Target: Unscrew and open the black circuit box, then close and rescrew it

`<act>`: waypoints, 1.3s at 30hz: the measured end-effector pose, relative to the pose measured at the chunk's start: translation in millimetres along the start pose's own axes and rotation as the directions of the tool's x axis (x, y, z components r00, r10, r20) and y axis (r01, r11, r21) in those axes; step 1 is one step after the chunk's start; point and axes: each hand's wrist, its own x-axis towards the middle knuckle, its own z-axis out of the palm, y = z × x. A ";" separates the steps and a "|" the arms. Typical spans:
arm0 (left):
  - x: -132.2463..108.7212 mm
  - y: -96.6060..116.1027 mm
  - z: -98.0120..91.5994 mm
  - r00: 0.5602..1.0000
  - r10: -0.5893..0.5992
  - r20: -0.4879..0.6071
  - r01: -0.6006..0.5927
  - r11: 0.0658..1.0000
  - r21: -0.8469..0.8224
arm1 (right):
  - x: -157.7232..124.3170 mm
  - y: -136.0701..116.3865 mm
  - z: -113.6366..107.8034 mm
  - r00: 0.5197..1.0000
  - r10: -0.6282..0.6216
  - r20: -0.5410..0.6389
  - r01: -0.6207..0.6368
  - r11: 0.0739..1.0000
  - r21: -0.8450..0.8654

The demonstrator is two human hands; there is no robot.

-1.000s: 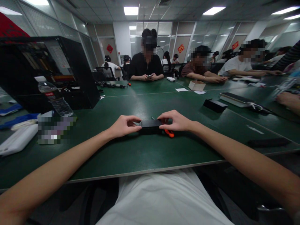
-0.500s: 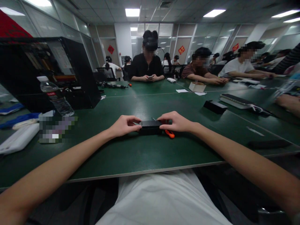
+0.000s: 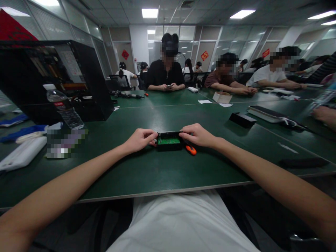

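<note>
In front of me a small black plastic case [image 3: 169, 147] rests on the table, uncovered at the top. A green circuit board [image 3: 168, 140] shows inside it. The case's black lid [image 3: 169, 133] is tipped up along the far side, seen nearly edge-on. My left hand [image 3: 141, 139] pinches the lid's left end between thumb and fingers. At the other end, the fingers of my right hand [image 3: 196, 134] close on the lid's right corner. Beside the case, below my right hand, lies a tool with an orange and black handle [image 3: 190, 149]; its far end is hidden.
A water bottle [image 3: 63, 108] stands left, before a large black open-fronted box [image 3: 97, 84]. Right of my hands are a black angled piece [image 3: 243, 120] and a notebook [image 3: 264, 114]. A small carton [image 3: 222, 97] sits farther back. Several people sit around the green table [image 3: 136, 175].
The lid, flat over the case before, is now tipped up toward the far side, exposing the green circuit board. Both hands have stayed at the lid's ends with shifted fingers.
</note>
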 end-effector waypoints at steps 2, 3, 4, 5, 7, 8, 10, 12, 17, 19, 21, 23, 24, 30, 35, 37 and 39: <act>-0.2 0.9 0.7 1.000 0.000 -0.004 0.000 1.000 0.006 | -0.1 -1.2 0.1 0.999 0.042 -0.018 -0.041 0.999 0.027; -0.3 1.4 1.0 1.000 0.000 -0.005 0.000 1.000 0.006 | -0.1 -1.5 0.3 0.998 0.061 -0.026 -0.060 0.997 0.043; -0.4 2.0 1.3 1.000 0.003 -0.005 -0.003 1.000 0.002 | 0.0 -1.7 0.5 0.996 0.079 -0.035 -0.077 0.995 0.056; -0.4 2.5 1.6 1.000 0.006 -0.003 -0.006 1.000 -0.005 | 0.2 -1.7 1.0 0.994 0.097 -0.042 -0.094 0.993 0.066; -0.3 3.1 2.3 1.000 0.011 -0.002 -0.011 1.000 -0.018 | 0.9 -1.4 2.5 0.990 0.135 -0.052 -0.130 0.988 0.087; -0.3 3.3 2.7 1.000 0.010 -0.005 -0.011 1.000 -0.025 | 1.4 -1.1 3.6 0.987 0.153 -0.053 -0.147 0.984 0.101; -0.1 3.3 3.4 1.000 -0.003 -0.012 0.002 0.999 -0.036 | 2.3 -0.5 5.8 0.982 0.180 -0.052 -0.172 0.976 0.134; 0.2 3.2 4.0 1.000 -0.016 -0.020 0.015 0.999 -0.042 | 3.0 -0.3 7.7 0.981 0.187 -0.051 -0.177 0.971 0.158; 0.9 3.7 4.3 1.000 -0.017 -0.022 0.016 0.999 -0.032 | 2.8 -0.3 8.9 0.982 0.180 -0.052 -0.169 0.972 0.161; 1.3 3.9 4.2 1.000 -0.016 -0.017 0.016 0.999 -0.033 | 2.3 0.0 8.7 0.981 0.186 -0.048 -0.176 0.971 0.165; 1.8 3.6 4.1 1.000 -0.018 -0.016 0.017 0.999 -0.033 | 2.0 0.5 8.7 0.980 0.195 -0.044 -0.184 0.965 0.187; 2.3 3.0 4.0 1.000 -0.019 -0.016 0.018 0.999 -0.031 | 1.7 1.0 9.1 0.978 0.205 -0.035 -0.192 0.955 0.226; 2.4 2.7 4.0 1.000 -0.019 -0.016 0.019 0.999 -0.031 | 1.6 1.2 9.4 0.977 0.211 -0.028 -0.197 0.949 0.248; 1.9 2.8 3.4 1.000 -0.029 -0.008 0.029 0.999 -0.033 | 0.7 1.2 10.9 0.966 0.259 0.013 -0.250 0.915 0.318; 2.3 1.8 2.7 0.999 -0.036 -0.008 0.036 0.999 -0.019 | -0.8 2.9 10.2 0.958 0.284 0.025 -0.273 0.890 0.364; 2.5 1.3 2.5 0.999 -0.041 -0.007 0.040 0.999 -0.014 | -1.3 4.4 9.4 0.960 0.277 0.038 -0.270 0.884 0.382; 2.7 0.9 2.3 0.999 -0.047 -0.003 0.047 0.999 -0.013 | -1.8 5.8 8.6 0.962 0.268 0.052 -0.267 0.884 0.383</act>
